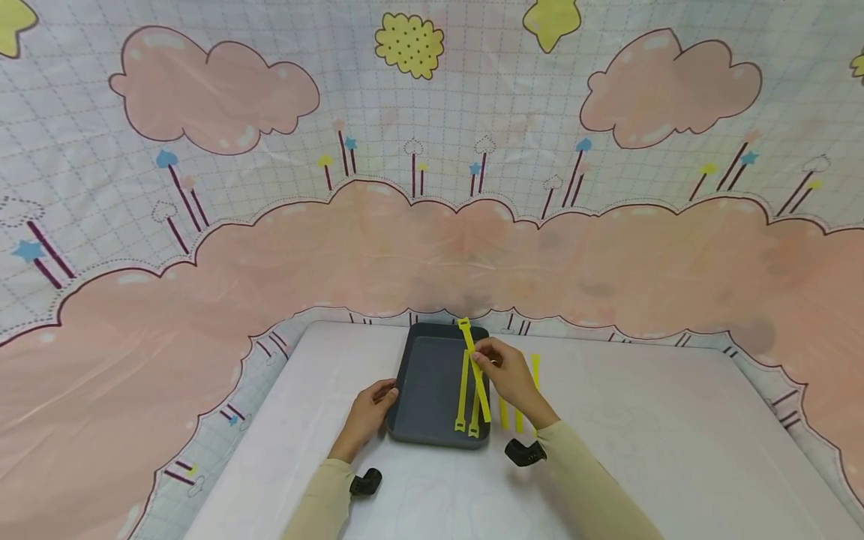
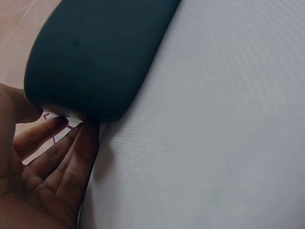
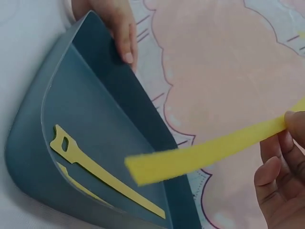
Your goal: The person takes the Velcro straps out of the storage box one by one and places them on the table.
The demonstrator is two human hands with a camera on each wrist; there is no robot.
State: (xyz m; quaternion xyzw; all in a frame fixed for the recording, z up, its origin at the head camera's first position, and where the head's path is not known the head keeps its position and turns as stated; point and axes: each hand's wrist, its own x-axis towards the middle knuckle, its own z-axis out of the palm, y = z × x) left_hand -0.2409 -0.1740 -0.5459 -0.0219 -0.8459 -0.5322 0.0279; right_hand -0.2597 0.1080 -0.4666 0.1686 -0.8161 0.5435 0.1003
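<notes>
A dark grey rectangular tray (image 1: 428, 382) lies on the white table. My left hand (image 1: 370, 412) holds its left side, thumb near the rim and fingers against the outer wall; the left wrist view shows the fingertips at the tray's end (image 2: 95, 57). Over the tray's right side, my right hand (image 1: 508, 375) pinches a yellow hook-and-loop cable tie (image 1: 482, 394) between thumb and fingers. Its free end (image 3: 162, 167) hangs above the tray in the right wrist view. Two more yellow ties, one of them slotted at its wide head (image 3: 64, 143), lie lengthwise in the tray.
Several yellow ties (image 1: 535, 366) lie on the table (image 1: 648, 420) right of the tray, partly behind my right hand and forearm. A patterned cloth (image 1: 472, 255) with pink clouds rises behind the table. Black wrist cameras (image 1: 525, 452) sit by both sleeves.
</notes>
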